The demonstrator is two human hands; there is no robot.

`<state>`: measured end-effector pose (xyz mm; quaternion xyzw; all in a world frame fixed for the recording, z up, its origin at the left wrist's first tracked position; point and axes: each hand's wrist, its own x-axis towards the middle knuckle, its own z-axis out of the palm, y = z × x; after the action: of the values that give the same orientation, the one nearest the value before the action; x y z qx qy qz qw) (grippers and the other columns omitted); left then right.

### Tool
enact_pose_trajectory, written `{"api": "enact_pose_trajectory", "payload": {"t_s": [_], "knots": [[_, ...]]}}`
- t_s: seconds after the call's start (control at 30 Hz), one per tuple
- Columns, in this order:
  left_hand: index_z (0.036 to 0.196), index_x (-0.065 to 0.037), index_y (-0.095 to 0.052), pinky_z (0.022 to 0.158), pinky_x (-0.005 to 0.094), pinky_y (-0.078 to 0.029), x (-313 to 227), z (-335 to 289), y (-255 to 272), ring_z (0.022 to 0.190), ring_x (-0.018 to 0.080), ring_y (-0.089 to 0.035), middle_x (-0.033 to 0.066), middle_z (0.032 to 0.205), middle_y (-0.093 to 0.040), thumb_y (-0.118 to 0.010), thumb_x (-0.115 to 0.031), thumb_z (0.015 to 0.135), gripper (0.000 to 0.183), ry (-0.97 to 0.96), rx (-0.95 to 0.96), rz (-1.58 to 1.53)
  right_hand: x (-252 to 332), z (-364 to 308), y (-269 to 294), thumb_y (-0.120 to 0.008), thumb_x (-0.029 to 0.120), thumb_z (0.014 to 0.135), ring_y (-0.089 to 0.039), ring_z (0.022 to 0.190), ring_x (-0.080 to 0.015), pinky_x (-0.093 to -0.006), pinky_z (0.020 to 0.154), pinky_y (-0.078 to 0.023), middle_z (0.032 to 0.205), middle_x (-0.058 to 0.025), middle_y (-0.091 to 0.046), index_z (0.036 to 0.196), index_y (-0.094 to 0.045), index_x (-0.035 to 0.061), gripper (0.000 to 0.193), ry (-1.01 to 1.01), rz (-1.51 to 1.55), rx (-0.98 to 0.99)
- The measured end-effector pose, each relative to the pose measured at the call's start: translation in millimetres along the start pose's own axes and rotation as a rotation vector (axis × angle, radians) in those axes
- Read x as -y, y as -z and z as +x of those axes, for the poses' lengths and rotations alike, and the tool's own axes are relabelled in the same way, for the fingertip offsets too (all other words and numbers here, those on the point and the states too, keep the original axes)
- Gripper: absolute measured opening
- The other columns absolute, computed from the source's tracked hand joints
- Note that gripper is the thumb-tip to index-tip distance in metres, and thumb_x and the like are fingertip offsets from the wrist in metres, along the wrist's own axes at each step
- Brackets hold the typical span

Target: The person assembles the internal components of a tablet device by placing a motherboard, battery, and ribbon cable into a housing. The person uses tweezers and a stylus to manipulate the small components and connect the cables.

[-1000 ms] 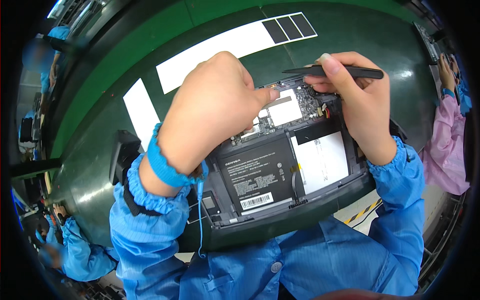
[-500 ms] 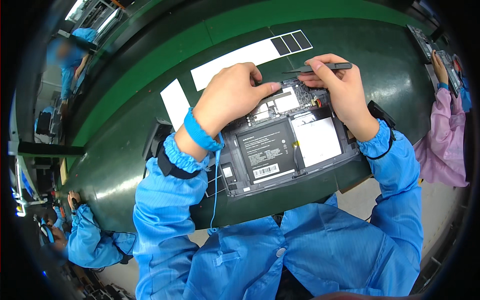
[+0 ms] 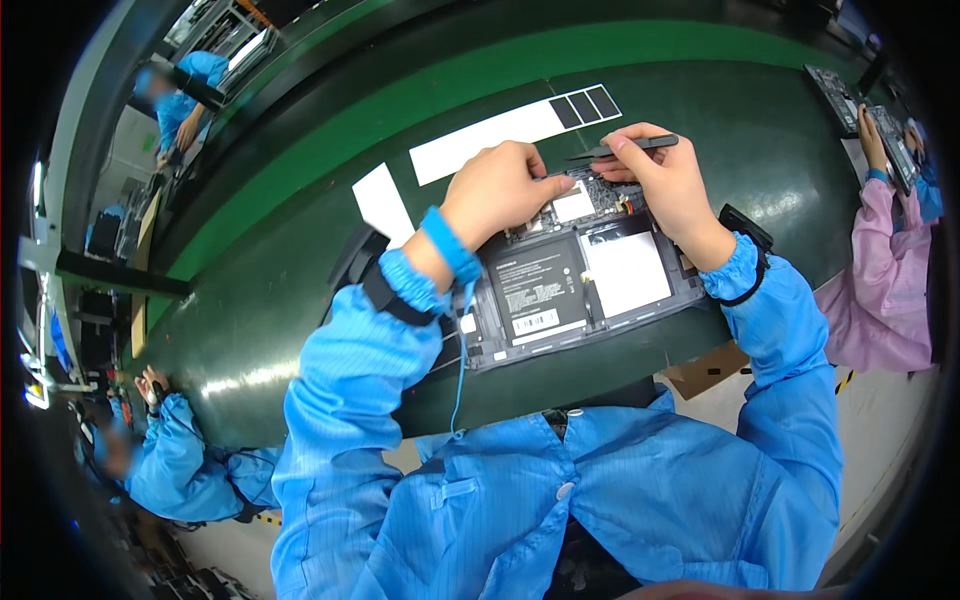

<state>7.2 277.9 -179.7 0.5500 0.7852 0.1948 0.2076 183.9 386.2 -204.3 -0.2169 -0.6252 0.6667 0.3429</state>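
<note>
An opened laptop base point(image 3: 484, 340) lies on the bench, with a black labelled battery point(image 3: 540, 280), a white rectangular panel point(image 3: 629, 277) and an exposed circuit board point(image 3: 602, 193). My left hand point(image 3: 500, 192) bends over the far left part of the base, its thumb resting by the board; some fingertips are hidden. Above the far right part, my right hand point(image 3: 668, 190) grips dark tweezers point(image 3: 655, 143) between thumb and fingers. Their tips point left past the board's far edge. A blue wrist strap point(image 3: 449, 245) with a cord circles my left wrist.
A long white sheet point(image 3: 480, 147) with black rectangles and a smaller white sheet point(image 3: 380, 203) lie beyond the base on the green bench point(image 3: 730, 110). A pink-sleeved person point(image 3: 885, 270) works at the right. Blue-clad people point(image 3: 195, 460) sit at the left.
The head view has shifted, so the bench contents sit a little differently in it. Both hands keep nearly the same places over the laptop base, and the tweezers stay in my right hand.
</note>
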Motion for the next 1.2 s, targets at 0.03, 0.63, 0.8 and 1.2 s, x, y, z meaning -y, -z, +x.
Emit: {"api": "enact_pose_trajectory", "payload": {"t_s": [0.03, 0.63, 0.8, 1.2], "knots": [[0.079, -0.006, -0.069, 0.062, 0.0360, -0.051, 4, 6, -1, 0.067, 0.0245, -0.067, 0.0112, 0.069, -0.068, -0.075, -0.047, 0.073, 0.042, 0.026, 0.015, -0.006, 1, 2, -2, -0.062, 0.013, 0.092, -0.070, 0.081, -0.0201, -0.0267, 0.074, -0.057, 0.089, -0.0153, -0.067, 0.098, -0.062, -0.0071, 0.021, 0.025, -0.012, 0.000], [0.123, 0.003, -0.058, 0.102, 0.0445, -0.041, 85, -219, -14, 0.127, 0.0348, -0.048, 0.0182, 0.133, -0.054, -0.070, -0.025, 0.082, 0.051, -0.094, -0.392, 0.246, 45, -44, -108, -0.068, 0.021, 0.087, -0.066, 0.085, -0.0140, -0.0290, 0.076, -0.053, 0.094, -0.0093, -0.070, 0.098, -0.070, -0.0016, 0.025, 0.049, -0.464, 0.432], [0.125, 0.003, -0.056, 0.103, 0.0447, -0.041, 84, -217, -22, 0.125, 0.0347, -0.050, 0.0188, 0.133, -0.053, -0.071, -0.026, 0.082, 0.054, -0.077, -0.425, 0.251, 16, -56, -162, -0.068, 0.019, 0.080, -0.065, 0.103, -0.0293, -0.0343, 0.078, -0.053, 0.090, -0.0168, -0.070, 0.088, -0.072, -0.0013, 0.022, 0.142, -0.628, 0.426], [0.128, 0.003, -0.051, 0.103, 0.0443, -0.041, 84, -219, -24, 0.124, 0.0338, -0.049, 0.0178, 0.134, -0.050, -0.069, -0.026, 0.083, 0.057, -0.062, -0.426, 0.273, -1, -53, -167, -0.070, 0.017, 0.078, -0.072, 0.074, -0.0263, -0.0319, 0.070, -0.056, 0.123, -0.0234, -0.060, 0.088, -0.072, -0.0019, 0.022, 0.200, -0.698, 0.358]]}}
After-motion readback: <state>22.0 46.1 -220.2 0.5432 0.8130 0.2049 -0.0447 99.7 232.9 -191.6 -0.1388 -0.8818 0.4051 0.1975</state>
